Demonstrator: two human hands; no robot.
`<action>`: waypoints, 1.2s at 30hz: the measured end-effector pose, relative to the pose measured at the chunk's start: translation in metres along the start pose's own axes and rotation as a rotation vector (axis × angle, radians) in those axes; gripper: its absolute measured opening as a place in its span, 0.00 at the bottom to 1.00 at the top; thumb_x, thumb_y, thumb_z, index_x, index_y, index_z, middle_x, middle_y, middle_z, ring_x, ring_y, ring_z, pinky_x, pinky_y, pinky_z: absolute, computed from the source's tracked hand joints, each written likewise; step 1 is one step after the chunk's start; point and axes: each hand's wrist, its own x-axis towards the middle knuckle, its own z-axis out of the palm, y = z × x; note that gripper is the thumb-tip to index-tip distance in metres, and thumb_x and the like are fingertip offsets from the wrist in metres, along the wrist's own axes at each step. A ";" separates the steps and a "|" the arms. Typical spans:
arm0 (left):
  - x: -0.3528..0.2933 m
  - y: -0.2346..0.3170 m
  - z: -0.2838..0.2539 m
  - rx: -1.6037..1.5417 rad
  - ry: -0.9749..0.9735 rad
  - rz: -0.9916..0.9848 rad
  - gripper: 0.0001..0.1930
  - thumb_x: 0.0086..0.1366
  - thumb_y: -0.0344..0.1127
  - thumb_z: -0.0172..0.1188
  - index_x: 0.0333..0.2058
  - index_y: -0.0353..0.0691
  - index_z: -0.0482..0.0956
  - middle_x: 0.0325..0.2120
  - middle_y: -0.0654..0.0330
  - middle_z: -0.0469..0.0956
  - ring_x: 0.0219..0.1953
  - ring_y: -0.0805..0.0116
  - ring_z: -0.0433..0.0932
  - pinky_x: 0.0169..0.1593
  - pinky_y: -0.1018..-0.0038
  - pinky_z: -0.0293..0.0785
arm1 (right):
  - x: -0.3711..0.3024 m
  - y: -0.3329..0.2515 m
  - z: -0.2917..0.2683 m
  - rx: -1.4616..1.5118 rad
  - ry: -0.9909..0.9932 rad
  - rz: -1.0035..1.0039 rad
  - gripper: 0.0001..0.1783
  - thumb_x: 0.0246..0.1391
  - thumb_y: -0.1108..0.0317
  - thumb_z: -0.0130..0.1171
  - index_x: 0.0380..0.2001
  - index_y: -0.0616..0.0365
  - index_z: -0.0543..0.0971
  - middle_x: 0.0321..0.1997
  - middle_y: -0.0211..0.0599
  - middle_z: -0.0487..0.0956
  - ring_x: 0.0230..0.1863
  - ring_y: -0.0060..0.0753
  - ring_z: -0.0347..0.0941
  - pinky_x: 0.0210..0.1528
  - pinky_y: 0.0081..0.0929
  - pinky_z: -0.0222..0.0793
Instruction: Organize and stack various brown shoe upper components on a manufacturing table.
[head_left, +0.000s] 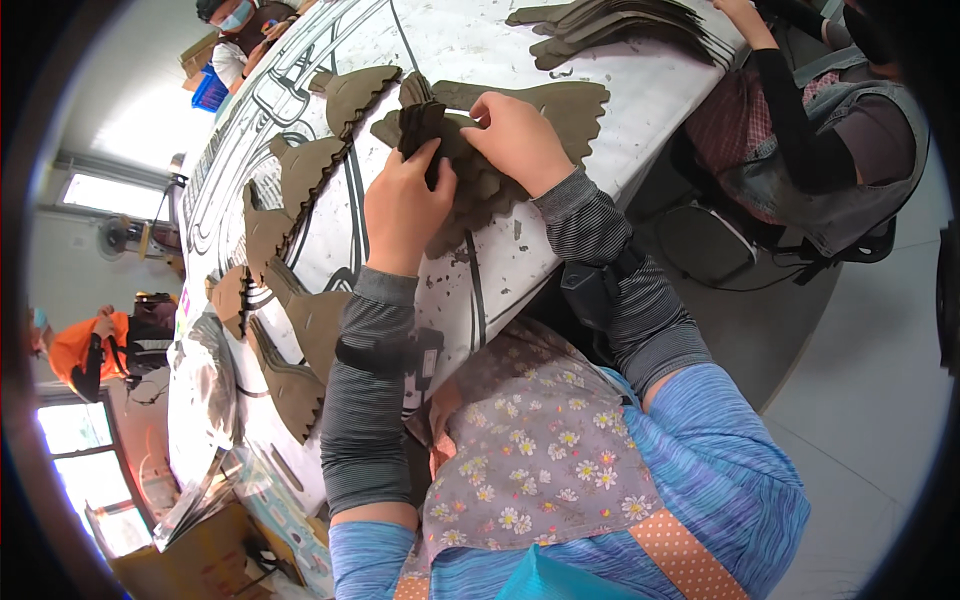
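Note:
My left hand (408, 205) grips a bunched dark brown piece (421, 122) between thumb and fingers, holding it raised above the table. Close by on the right, my right hand (518, 140) has its fingers curled in a pinch at brown material beside that piece. Under both hands lie more flat brown pieces with wavy edges, one skirt-shaped piece (575, 105) spreading out to the right. The material looks like soft sheet foam or thick fabric, but I cannot tell which. Parts of the lower pieces are hidden by my hands.
Several similar wavy-edged pieces (310, 172) lie in a row along the left of the white, black-lined table (395, 50). A fanned stack of brown strips (620, 30) sits at the far right. A seated person (840, 150) is on the right; others are beyond the table. A clear plastic bag (203, 375) lies at left.

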 end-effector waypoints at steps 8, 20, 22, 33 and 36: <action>0.000 -0.017 0.012 -0.013 0.107 -0.072 0.11 0.63 0.41 0.59 0.42 0.48 0.83 0.25 0.53 0.77 0.24 0.51 0.78 0.29 0.64 0.74 | 0.008 -0.009 0.003 0.690 0.003 -0.027 0.12 0.54 0.67 0.59 0.39 0.63 0.78 0.35 0.40 0.82 0.35 0.36 0.79 0.41 0.28 0.73; 0.001 -0.021 -0.001 -0.059 -0.042 0.006 0.13 0.63 0.30 0.53 0.45 0.46 0.80 0.43 0.50 0.75 0.33 0.48 0.80 0.35 0.61 0.76 | -0.003 -0.014 -0.012 0.642 -0.285 0.214 0.24 0.53 0.66 0.64 0.50 0.64 0.69 0.33 0.39 0.79 0.34 0.26 0.77 0.34 0.22 0.73; 0.003 -0.015 -0.006 -0.163 -0.054 0.013 0.12 0.63 0.31 0.53 0.43 0.46 0.82 0.44 0.52 0.75 0.35 0.50 0.80 0.37 0.62 0.76 | 0.000 -0.016 -0.009 0.759 -0.272 0.195 0.24 0.54 0.68 0.63 0.50 0.64 0.68 0.34 0.38 0.80 0.34 0.25 0.77 0.34 0.21 0.74; 0.002 -0.031 -0.009 -0.040 0.099 -0.116 0.11 0.65 0.43 0.56 0.41 0.49 0.85 0.23 0.52 0.78 0.26 0.51 0.78 0.29 0.63 0.72 | -0.024 0.002 -0.031 -0.045 -0.115 0.042 0.18 0.49 0.57 0.63 0.31 0.64 0.80 0.34 0.44 0.80 0.34 0.46 0.77 0.38 0.36 0.73; 0.005 -0.024 -0.022 -0.017 0.099 -0.075 0.11 0.66 0.42 0.56 0.41 0.51 0.85 0.23 0.52 0.78 0.25 0.51 0.77 0.27 0.63 0.71 | -0.030 0.011 -0.025 -0.201 -0.058 -0.072 0.21 0.46 0.54 0.67 0.32 0.63 0.80 0.35 0.45 0.79 0.38 0.47 0.77 0.40 0.37 0.73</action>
